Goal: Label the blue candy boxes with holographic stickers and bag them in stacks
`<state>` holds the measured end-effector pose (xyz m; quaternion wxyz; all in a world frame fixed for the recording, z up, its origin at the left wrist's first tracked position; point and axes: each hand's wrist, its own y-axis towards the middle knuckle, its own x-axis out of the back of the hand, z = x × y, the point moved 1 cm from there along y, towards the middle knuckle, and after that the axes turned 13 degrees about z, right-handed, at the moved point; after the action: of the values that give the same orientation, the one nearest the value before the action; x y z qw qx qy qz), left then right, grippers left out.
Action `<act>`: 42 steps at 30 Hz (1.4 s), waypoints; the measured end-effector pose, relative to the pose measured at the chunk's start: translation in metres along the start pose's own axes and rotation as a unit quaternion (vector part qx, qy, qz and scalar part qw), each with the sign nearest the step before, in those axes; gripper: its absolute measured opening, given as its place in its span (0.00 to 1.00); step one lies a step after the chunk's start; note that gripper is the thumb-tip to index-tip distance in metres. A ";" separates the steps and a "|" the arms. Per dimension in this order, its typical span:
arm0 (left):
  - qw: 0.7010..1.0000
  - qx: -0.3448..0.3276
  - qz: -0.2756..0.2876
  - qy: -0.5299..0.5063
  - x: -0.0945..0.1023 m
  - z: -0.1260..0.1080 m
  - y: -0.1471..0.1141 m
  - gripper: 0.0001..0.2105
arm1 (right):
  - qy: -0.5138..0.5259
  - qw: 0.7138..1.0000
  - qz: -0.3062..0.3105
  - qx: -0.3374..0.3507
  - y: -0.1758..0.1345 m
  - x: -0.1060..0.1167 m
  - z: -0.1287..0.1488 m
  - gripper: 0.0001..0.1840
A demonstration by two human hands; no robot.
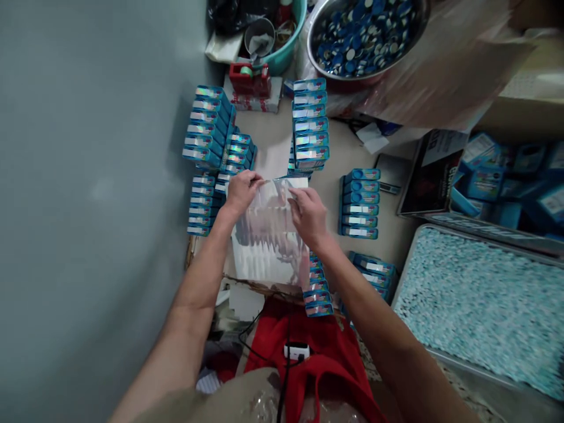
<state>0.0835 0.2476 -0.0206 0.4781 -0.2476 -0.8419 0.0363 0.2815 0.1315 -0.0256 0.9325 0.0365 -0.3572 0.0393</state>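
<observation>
A glossy, partly see-through plastic sheet (268, 235) lies across the middle of the work table, with wavy reflections over it. My left hand (243, 191) pinches the sheet's upper left edge, fingers closed. Near the upper right corner, my right hand (308, 212) has thumb and fingers pressed together on the same sheet. Small blue boxes with pale strips on their ends stand close around: a row (310, 141) beyond the sheet, a stack (205, 126) at the far left, and a row (318, 294) partly under my right forearm.
A red tape dispenser (249, 81) sits at the back beside a turquoise tub (288, 53). A metal bowl (312, 59) holds blue and silver discs. To the right are more blue boxes (360, 202), an open carton (434, 170) and a tray of pale blue bits (480, 294). A wall (88, 176) borders the left.
</observation>
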 end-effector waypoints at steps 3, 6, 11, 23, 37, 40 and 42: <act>1.000 -0.012 0.013 -0.006 0.009 -0.014 -0.009 0.07 | -0.070 0.997 0.018 0.019 0.034 -0.016 0.018 0.21; 1.000 0.002 0.020 -0.023 0.015 -0.021 -0.013 0.07 | -0.129 0.991 0.041 0.007 0.049 -0.029 0.025 0.21; 0.996 0.059 0.015 -0.060 0.013 -0.024 -0.020 0.08 | -0.157 0.986 0.058 0.024 0.028 -0.049 0.027 0.26; 0.997 0.065 0.020 -0.045 0.021 -0.035 -0.033 0.09 | -0.170 0.983 0.049 -0.044 -0.002 -0.030 0.042 0.23; 0.994 0.074 -0.013 -0.079 0.007 -0.016 -0.017 0.07 | -0.092 0.994 0.051 -0.043 -0.010 -0.018 0.041 0.10; 0.994 0.085 -0.044 -0.051 0.007 -0.018 -0.016 0.05 | 0.033 0.992 0.040 -0.115 -0.019 0.001 0.043 0.10; 0.991 0.077 -0.100 -0.040 0.003 -0.024 -0.021 0.06 | 0.130 0.976 0.036 -0.169 -0.025 0.016 0.042 0.13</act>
<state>0.0939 0.2264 0.0012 0.4630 -0.1229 -0.8755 0.0628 0.2686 0.1038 0.0152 0.9617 -0.1397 -0.2353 0.0160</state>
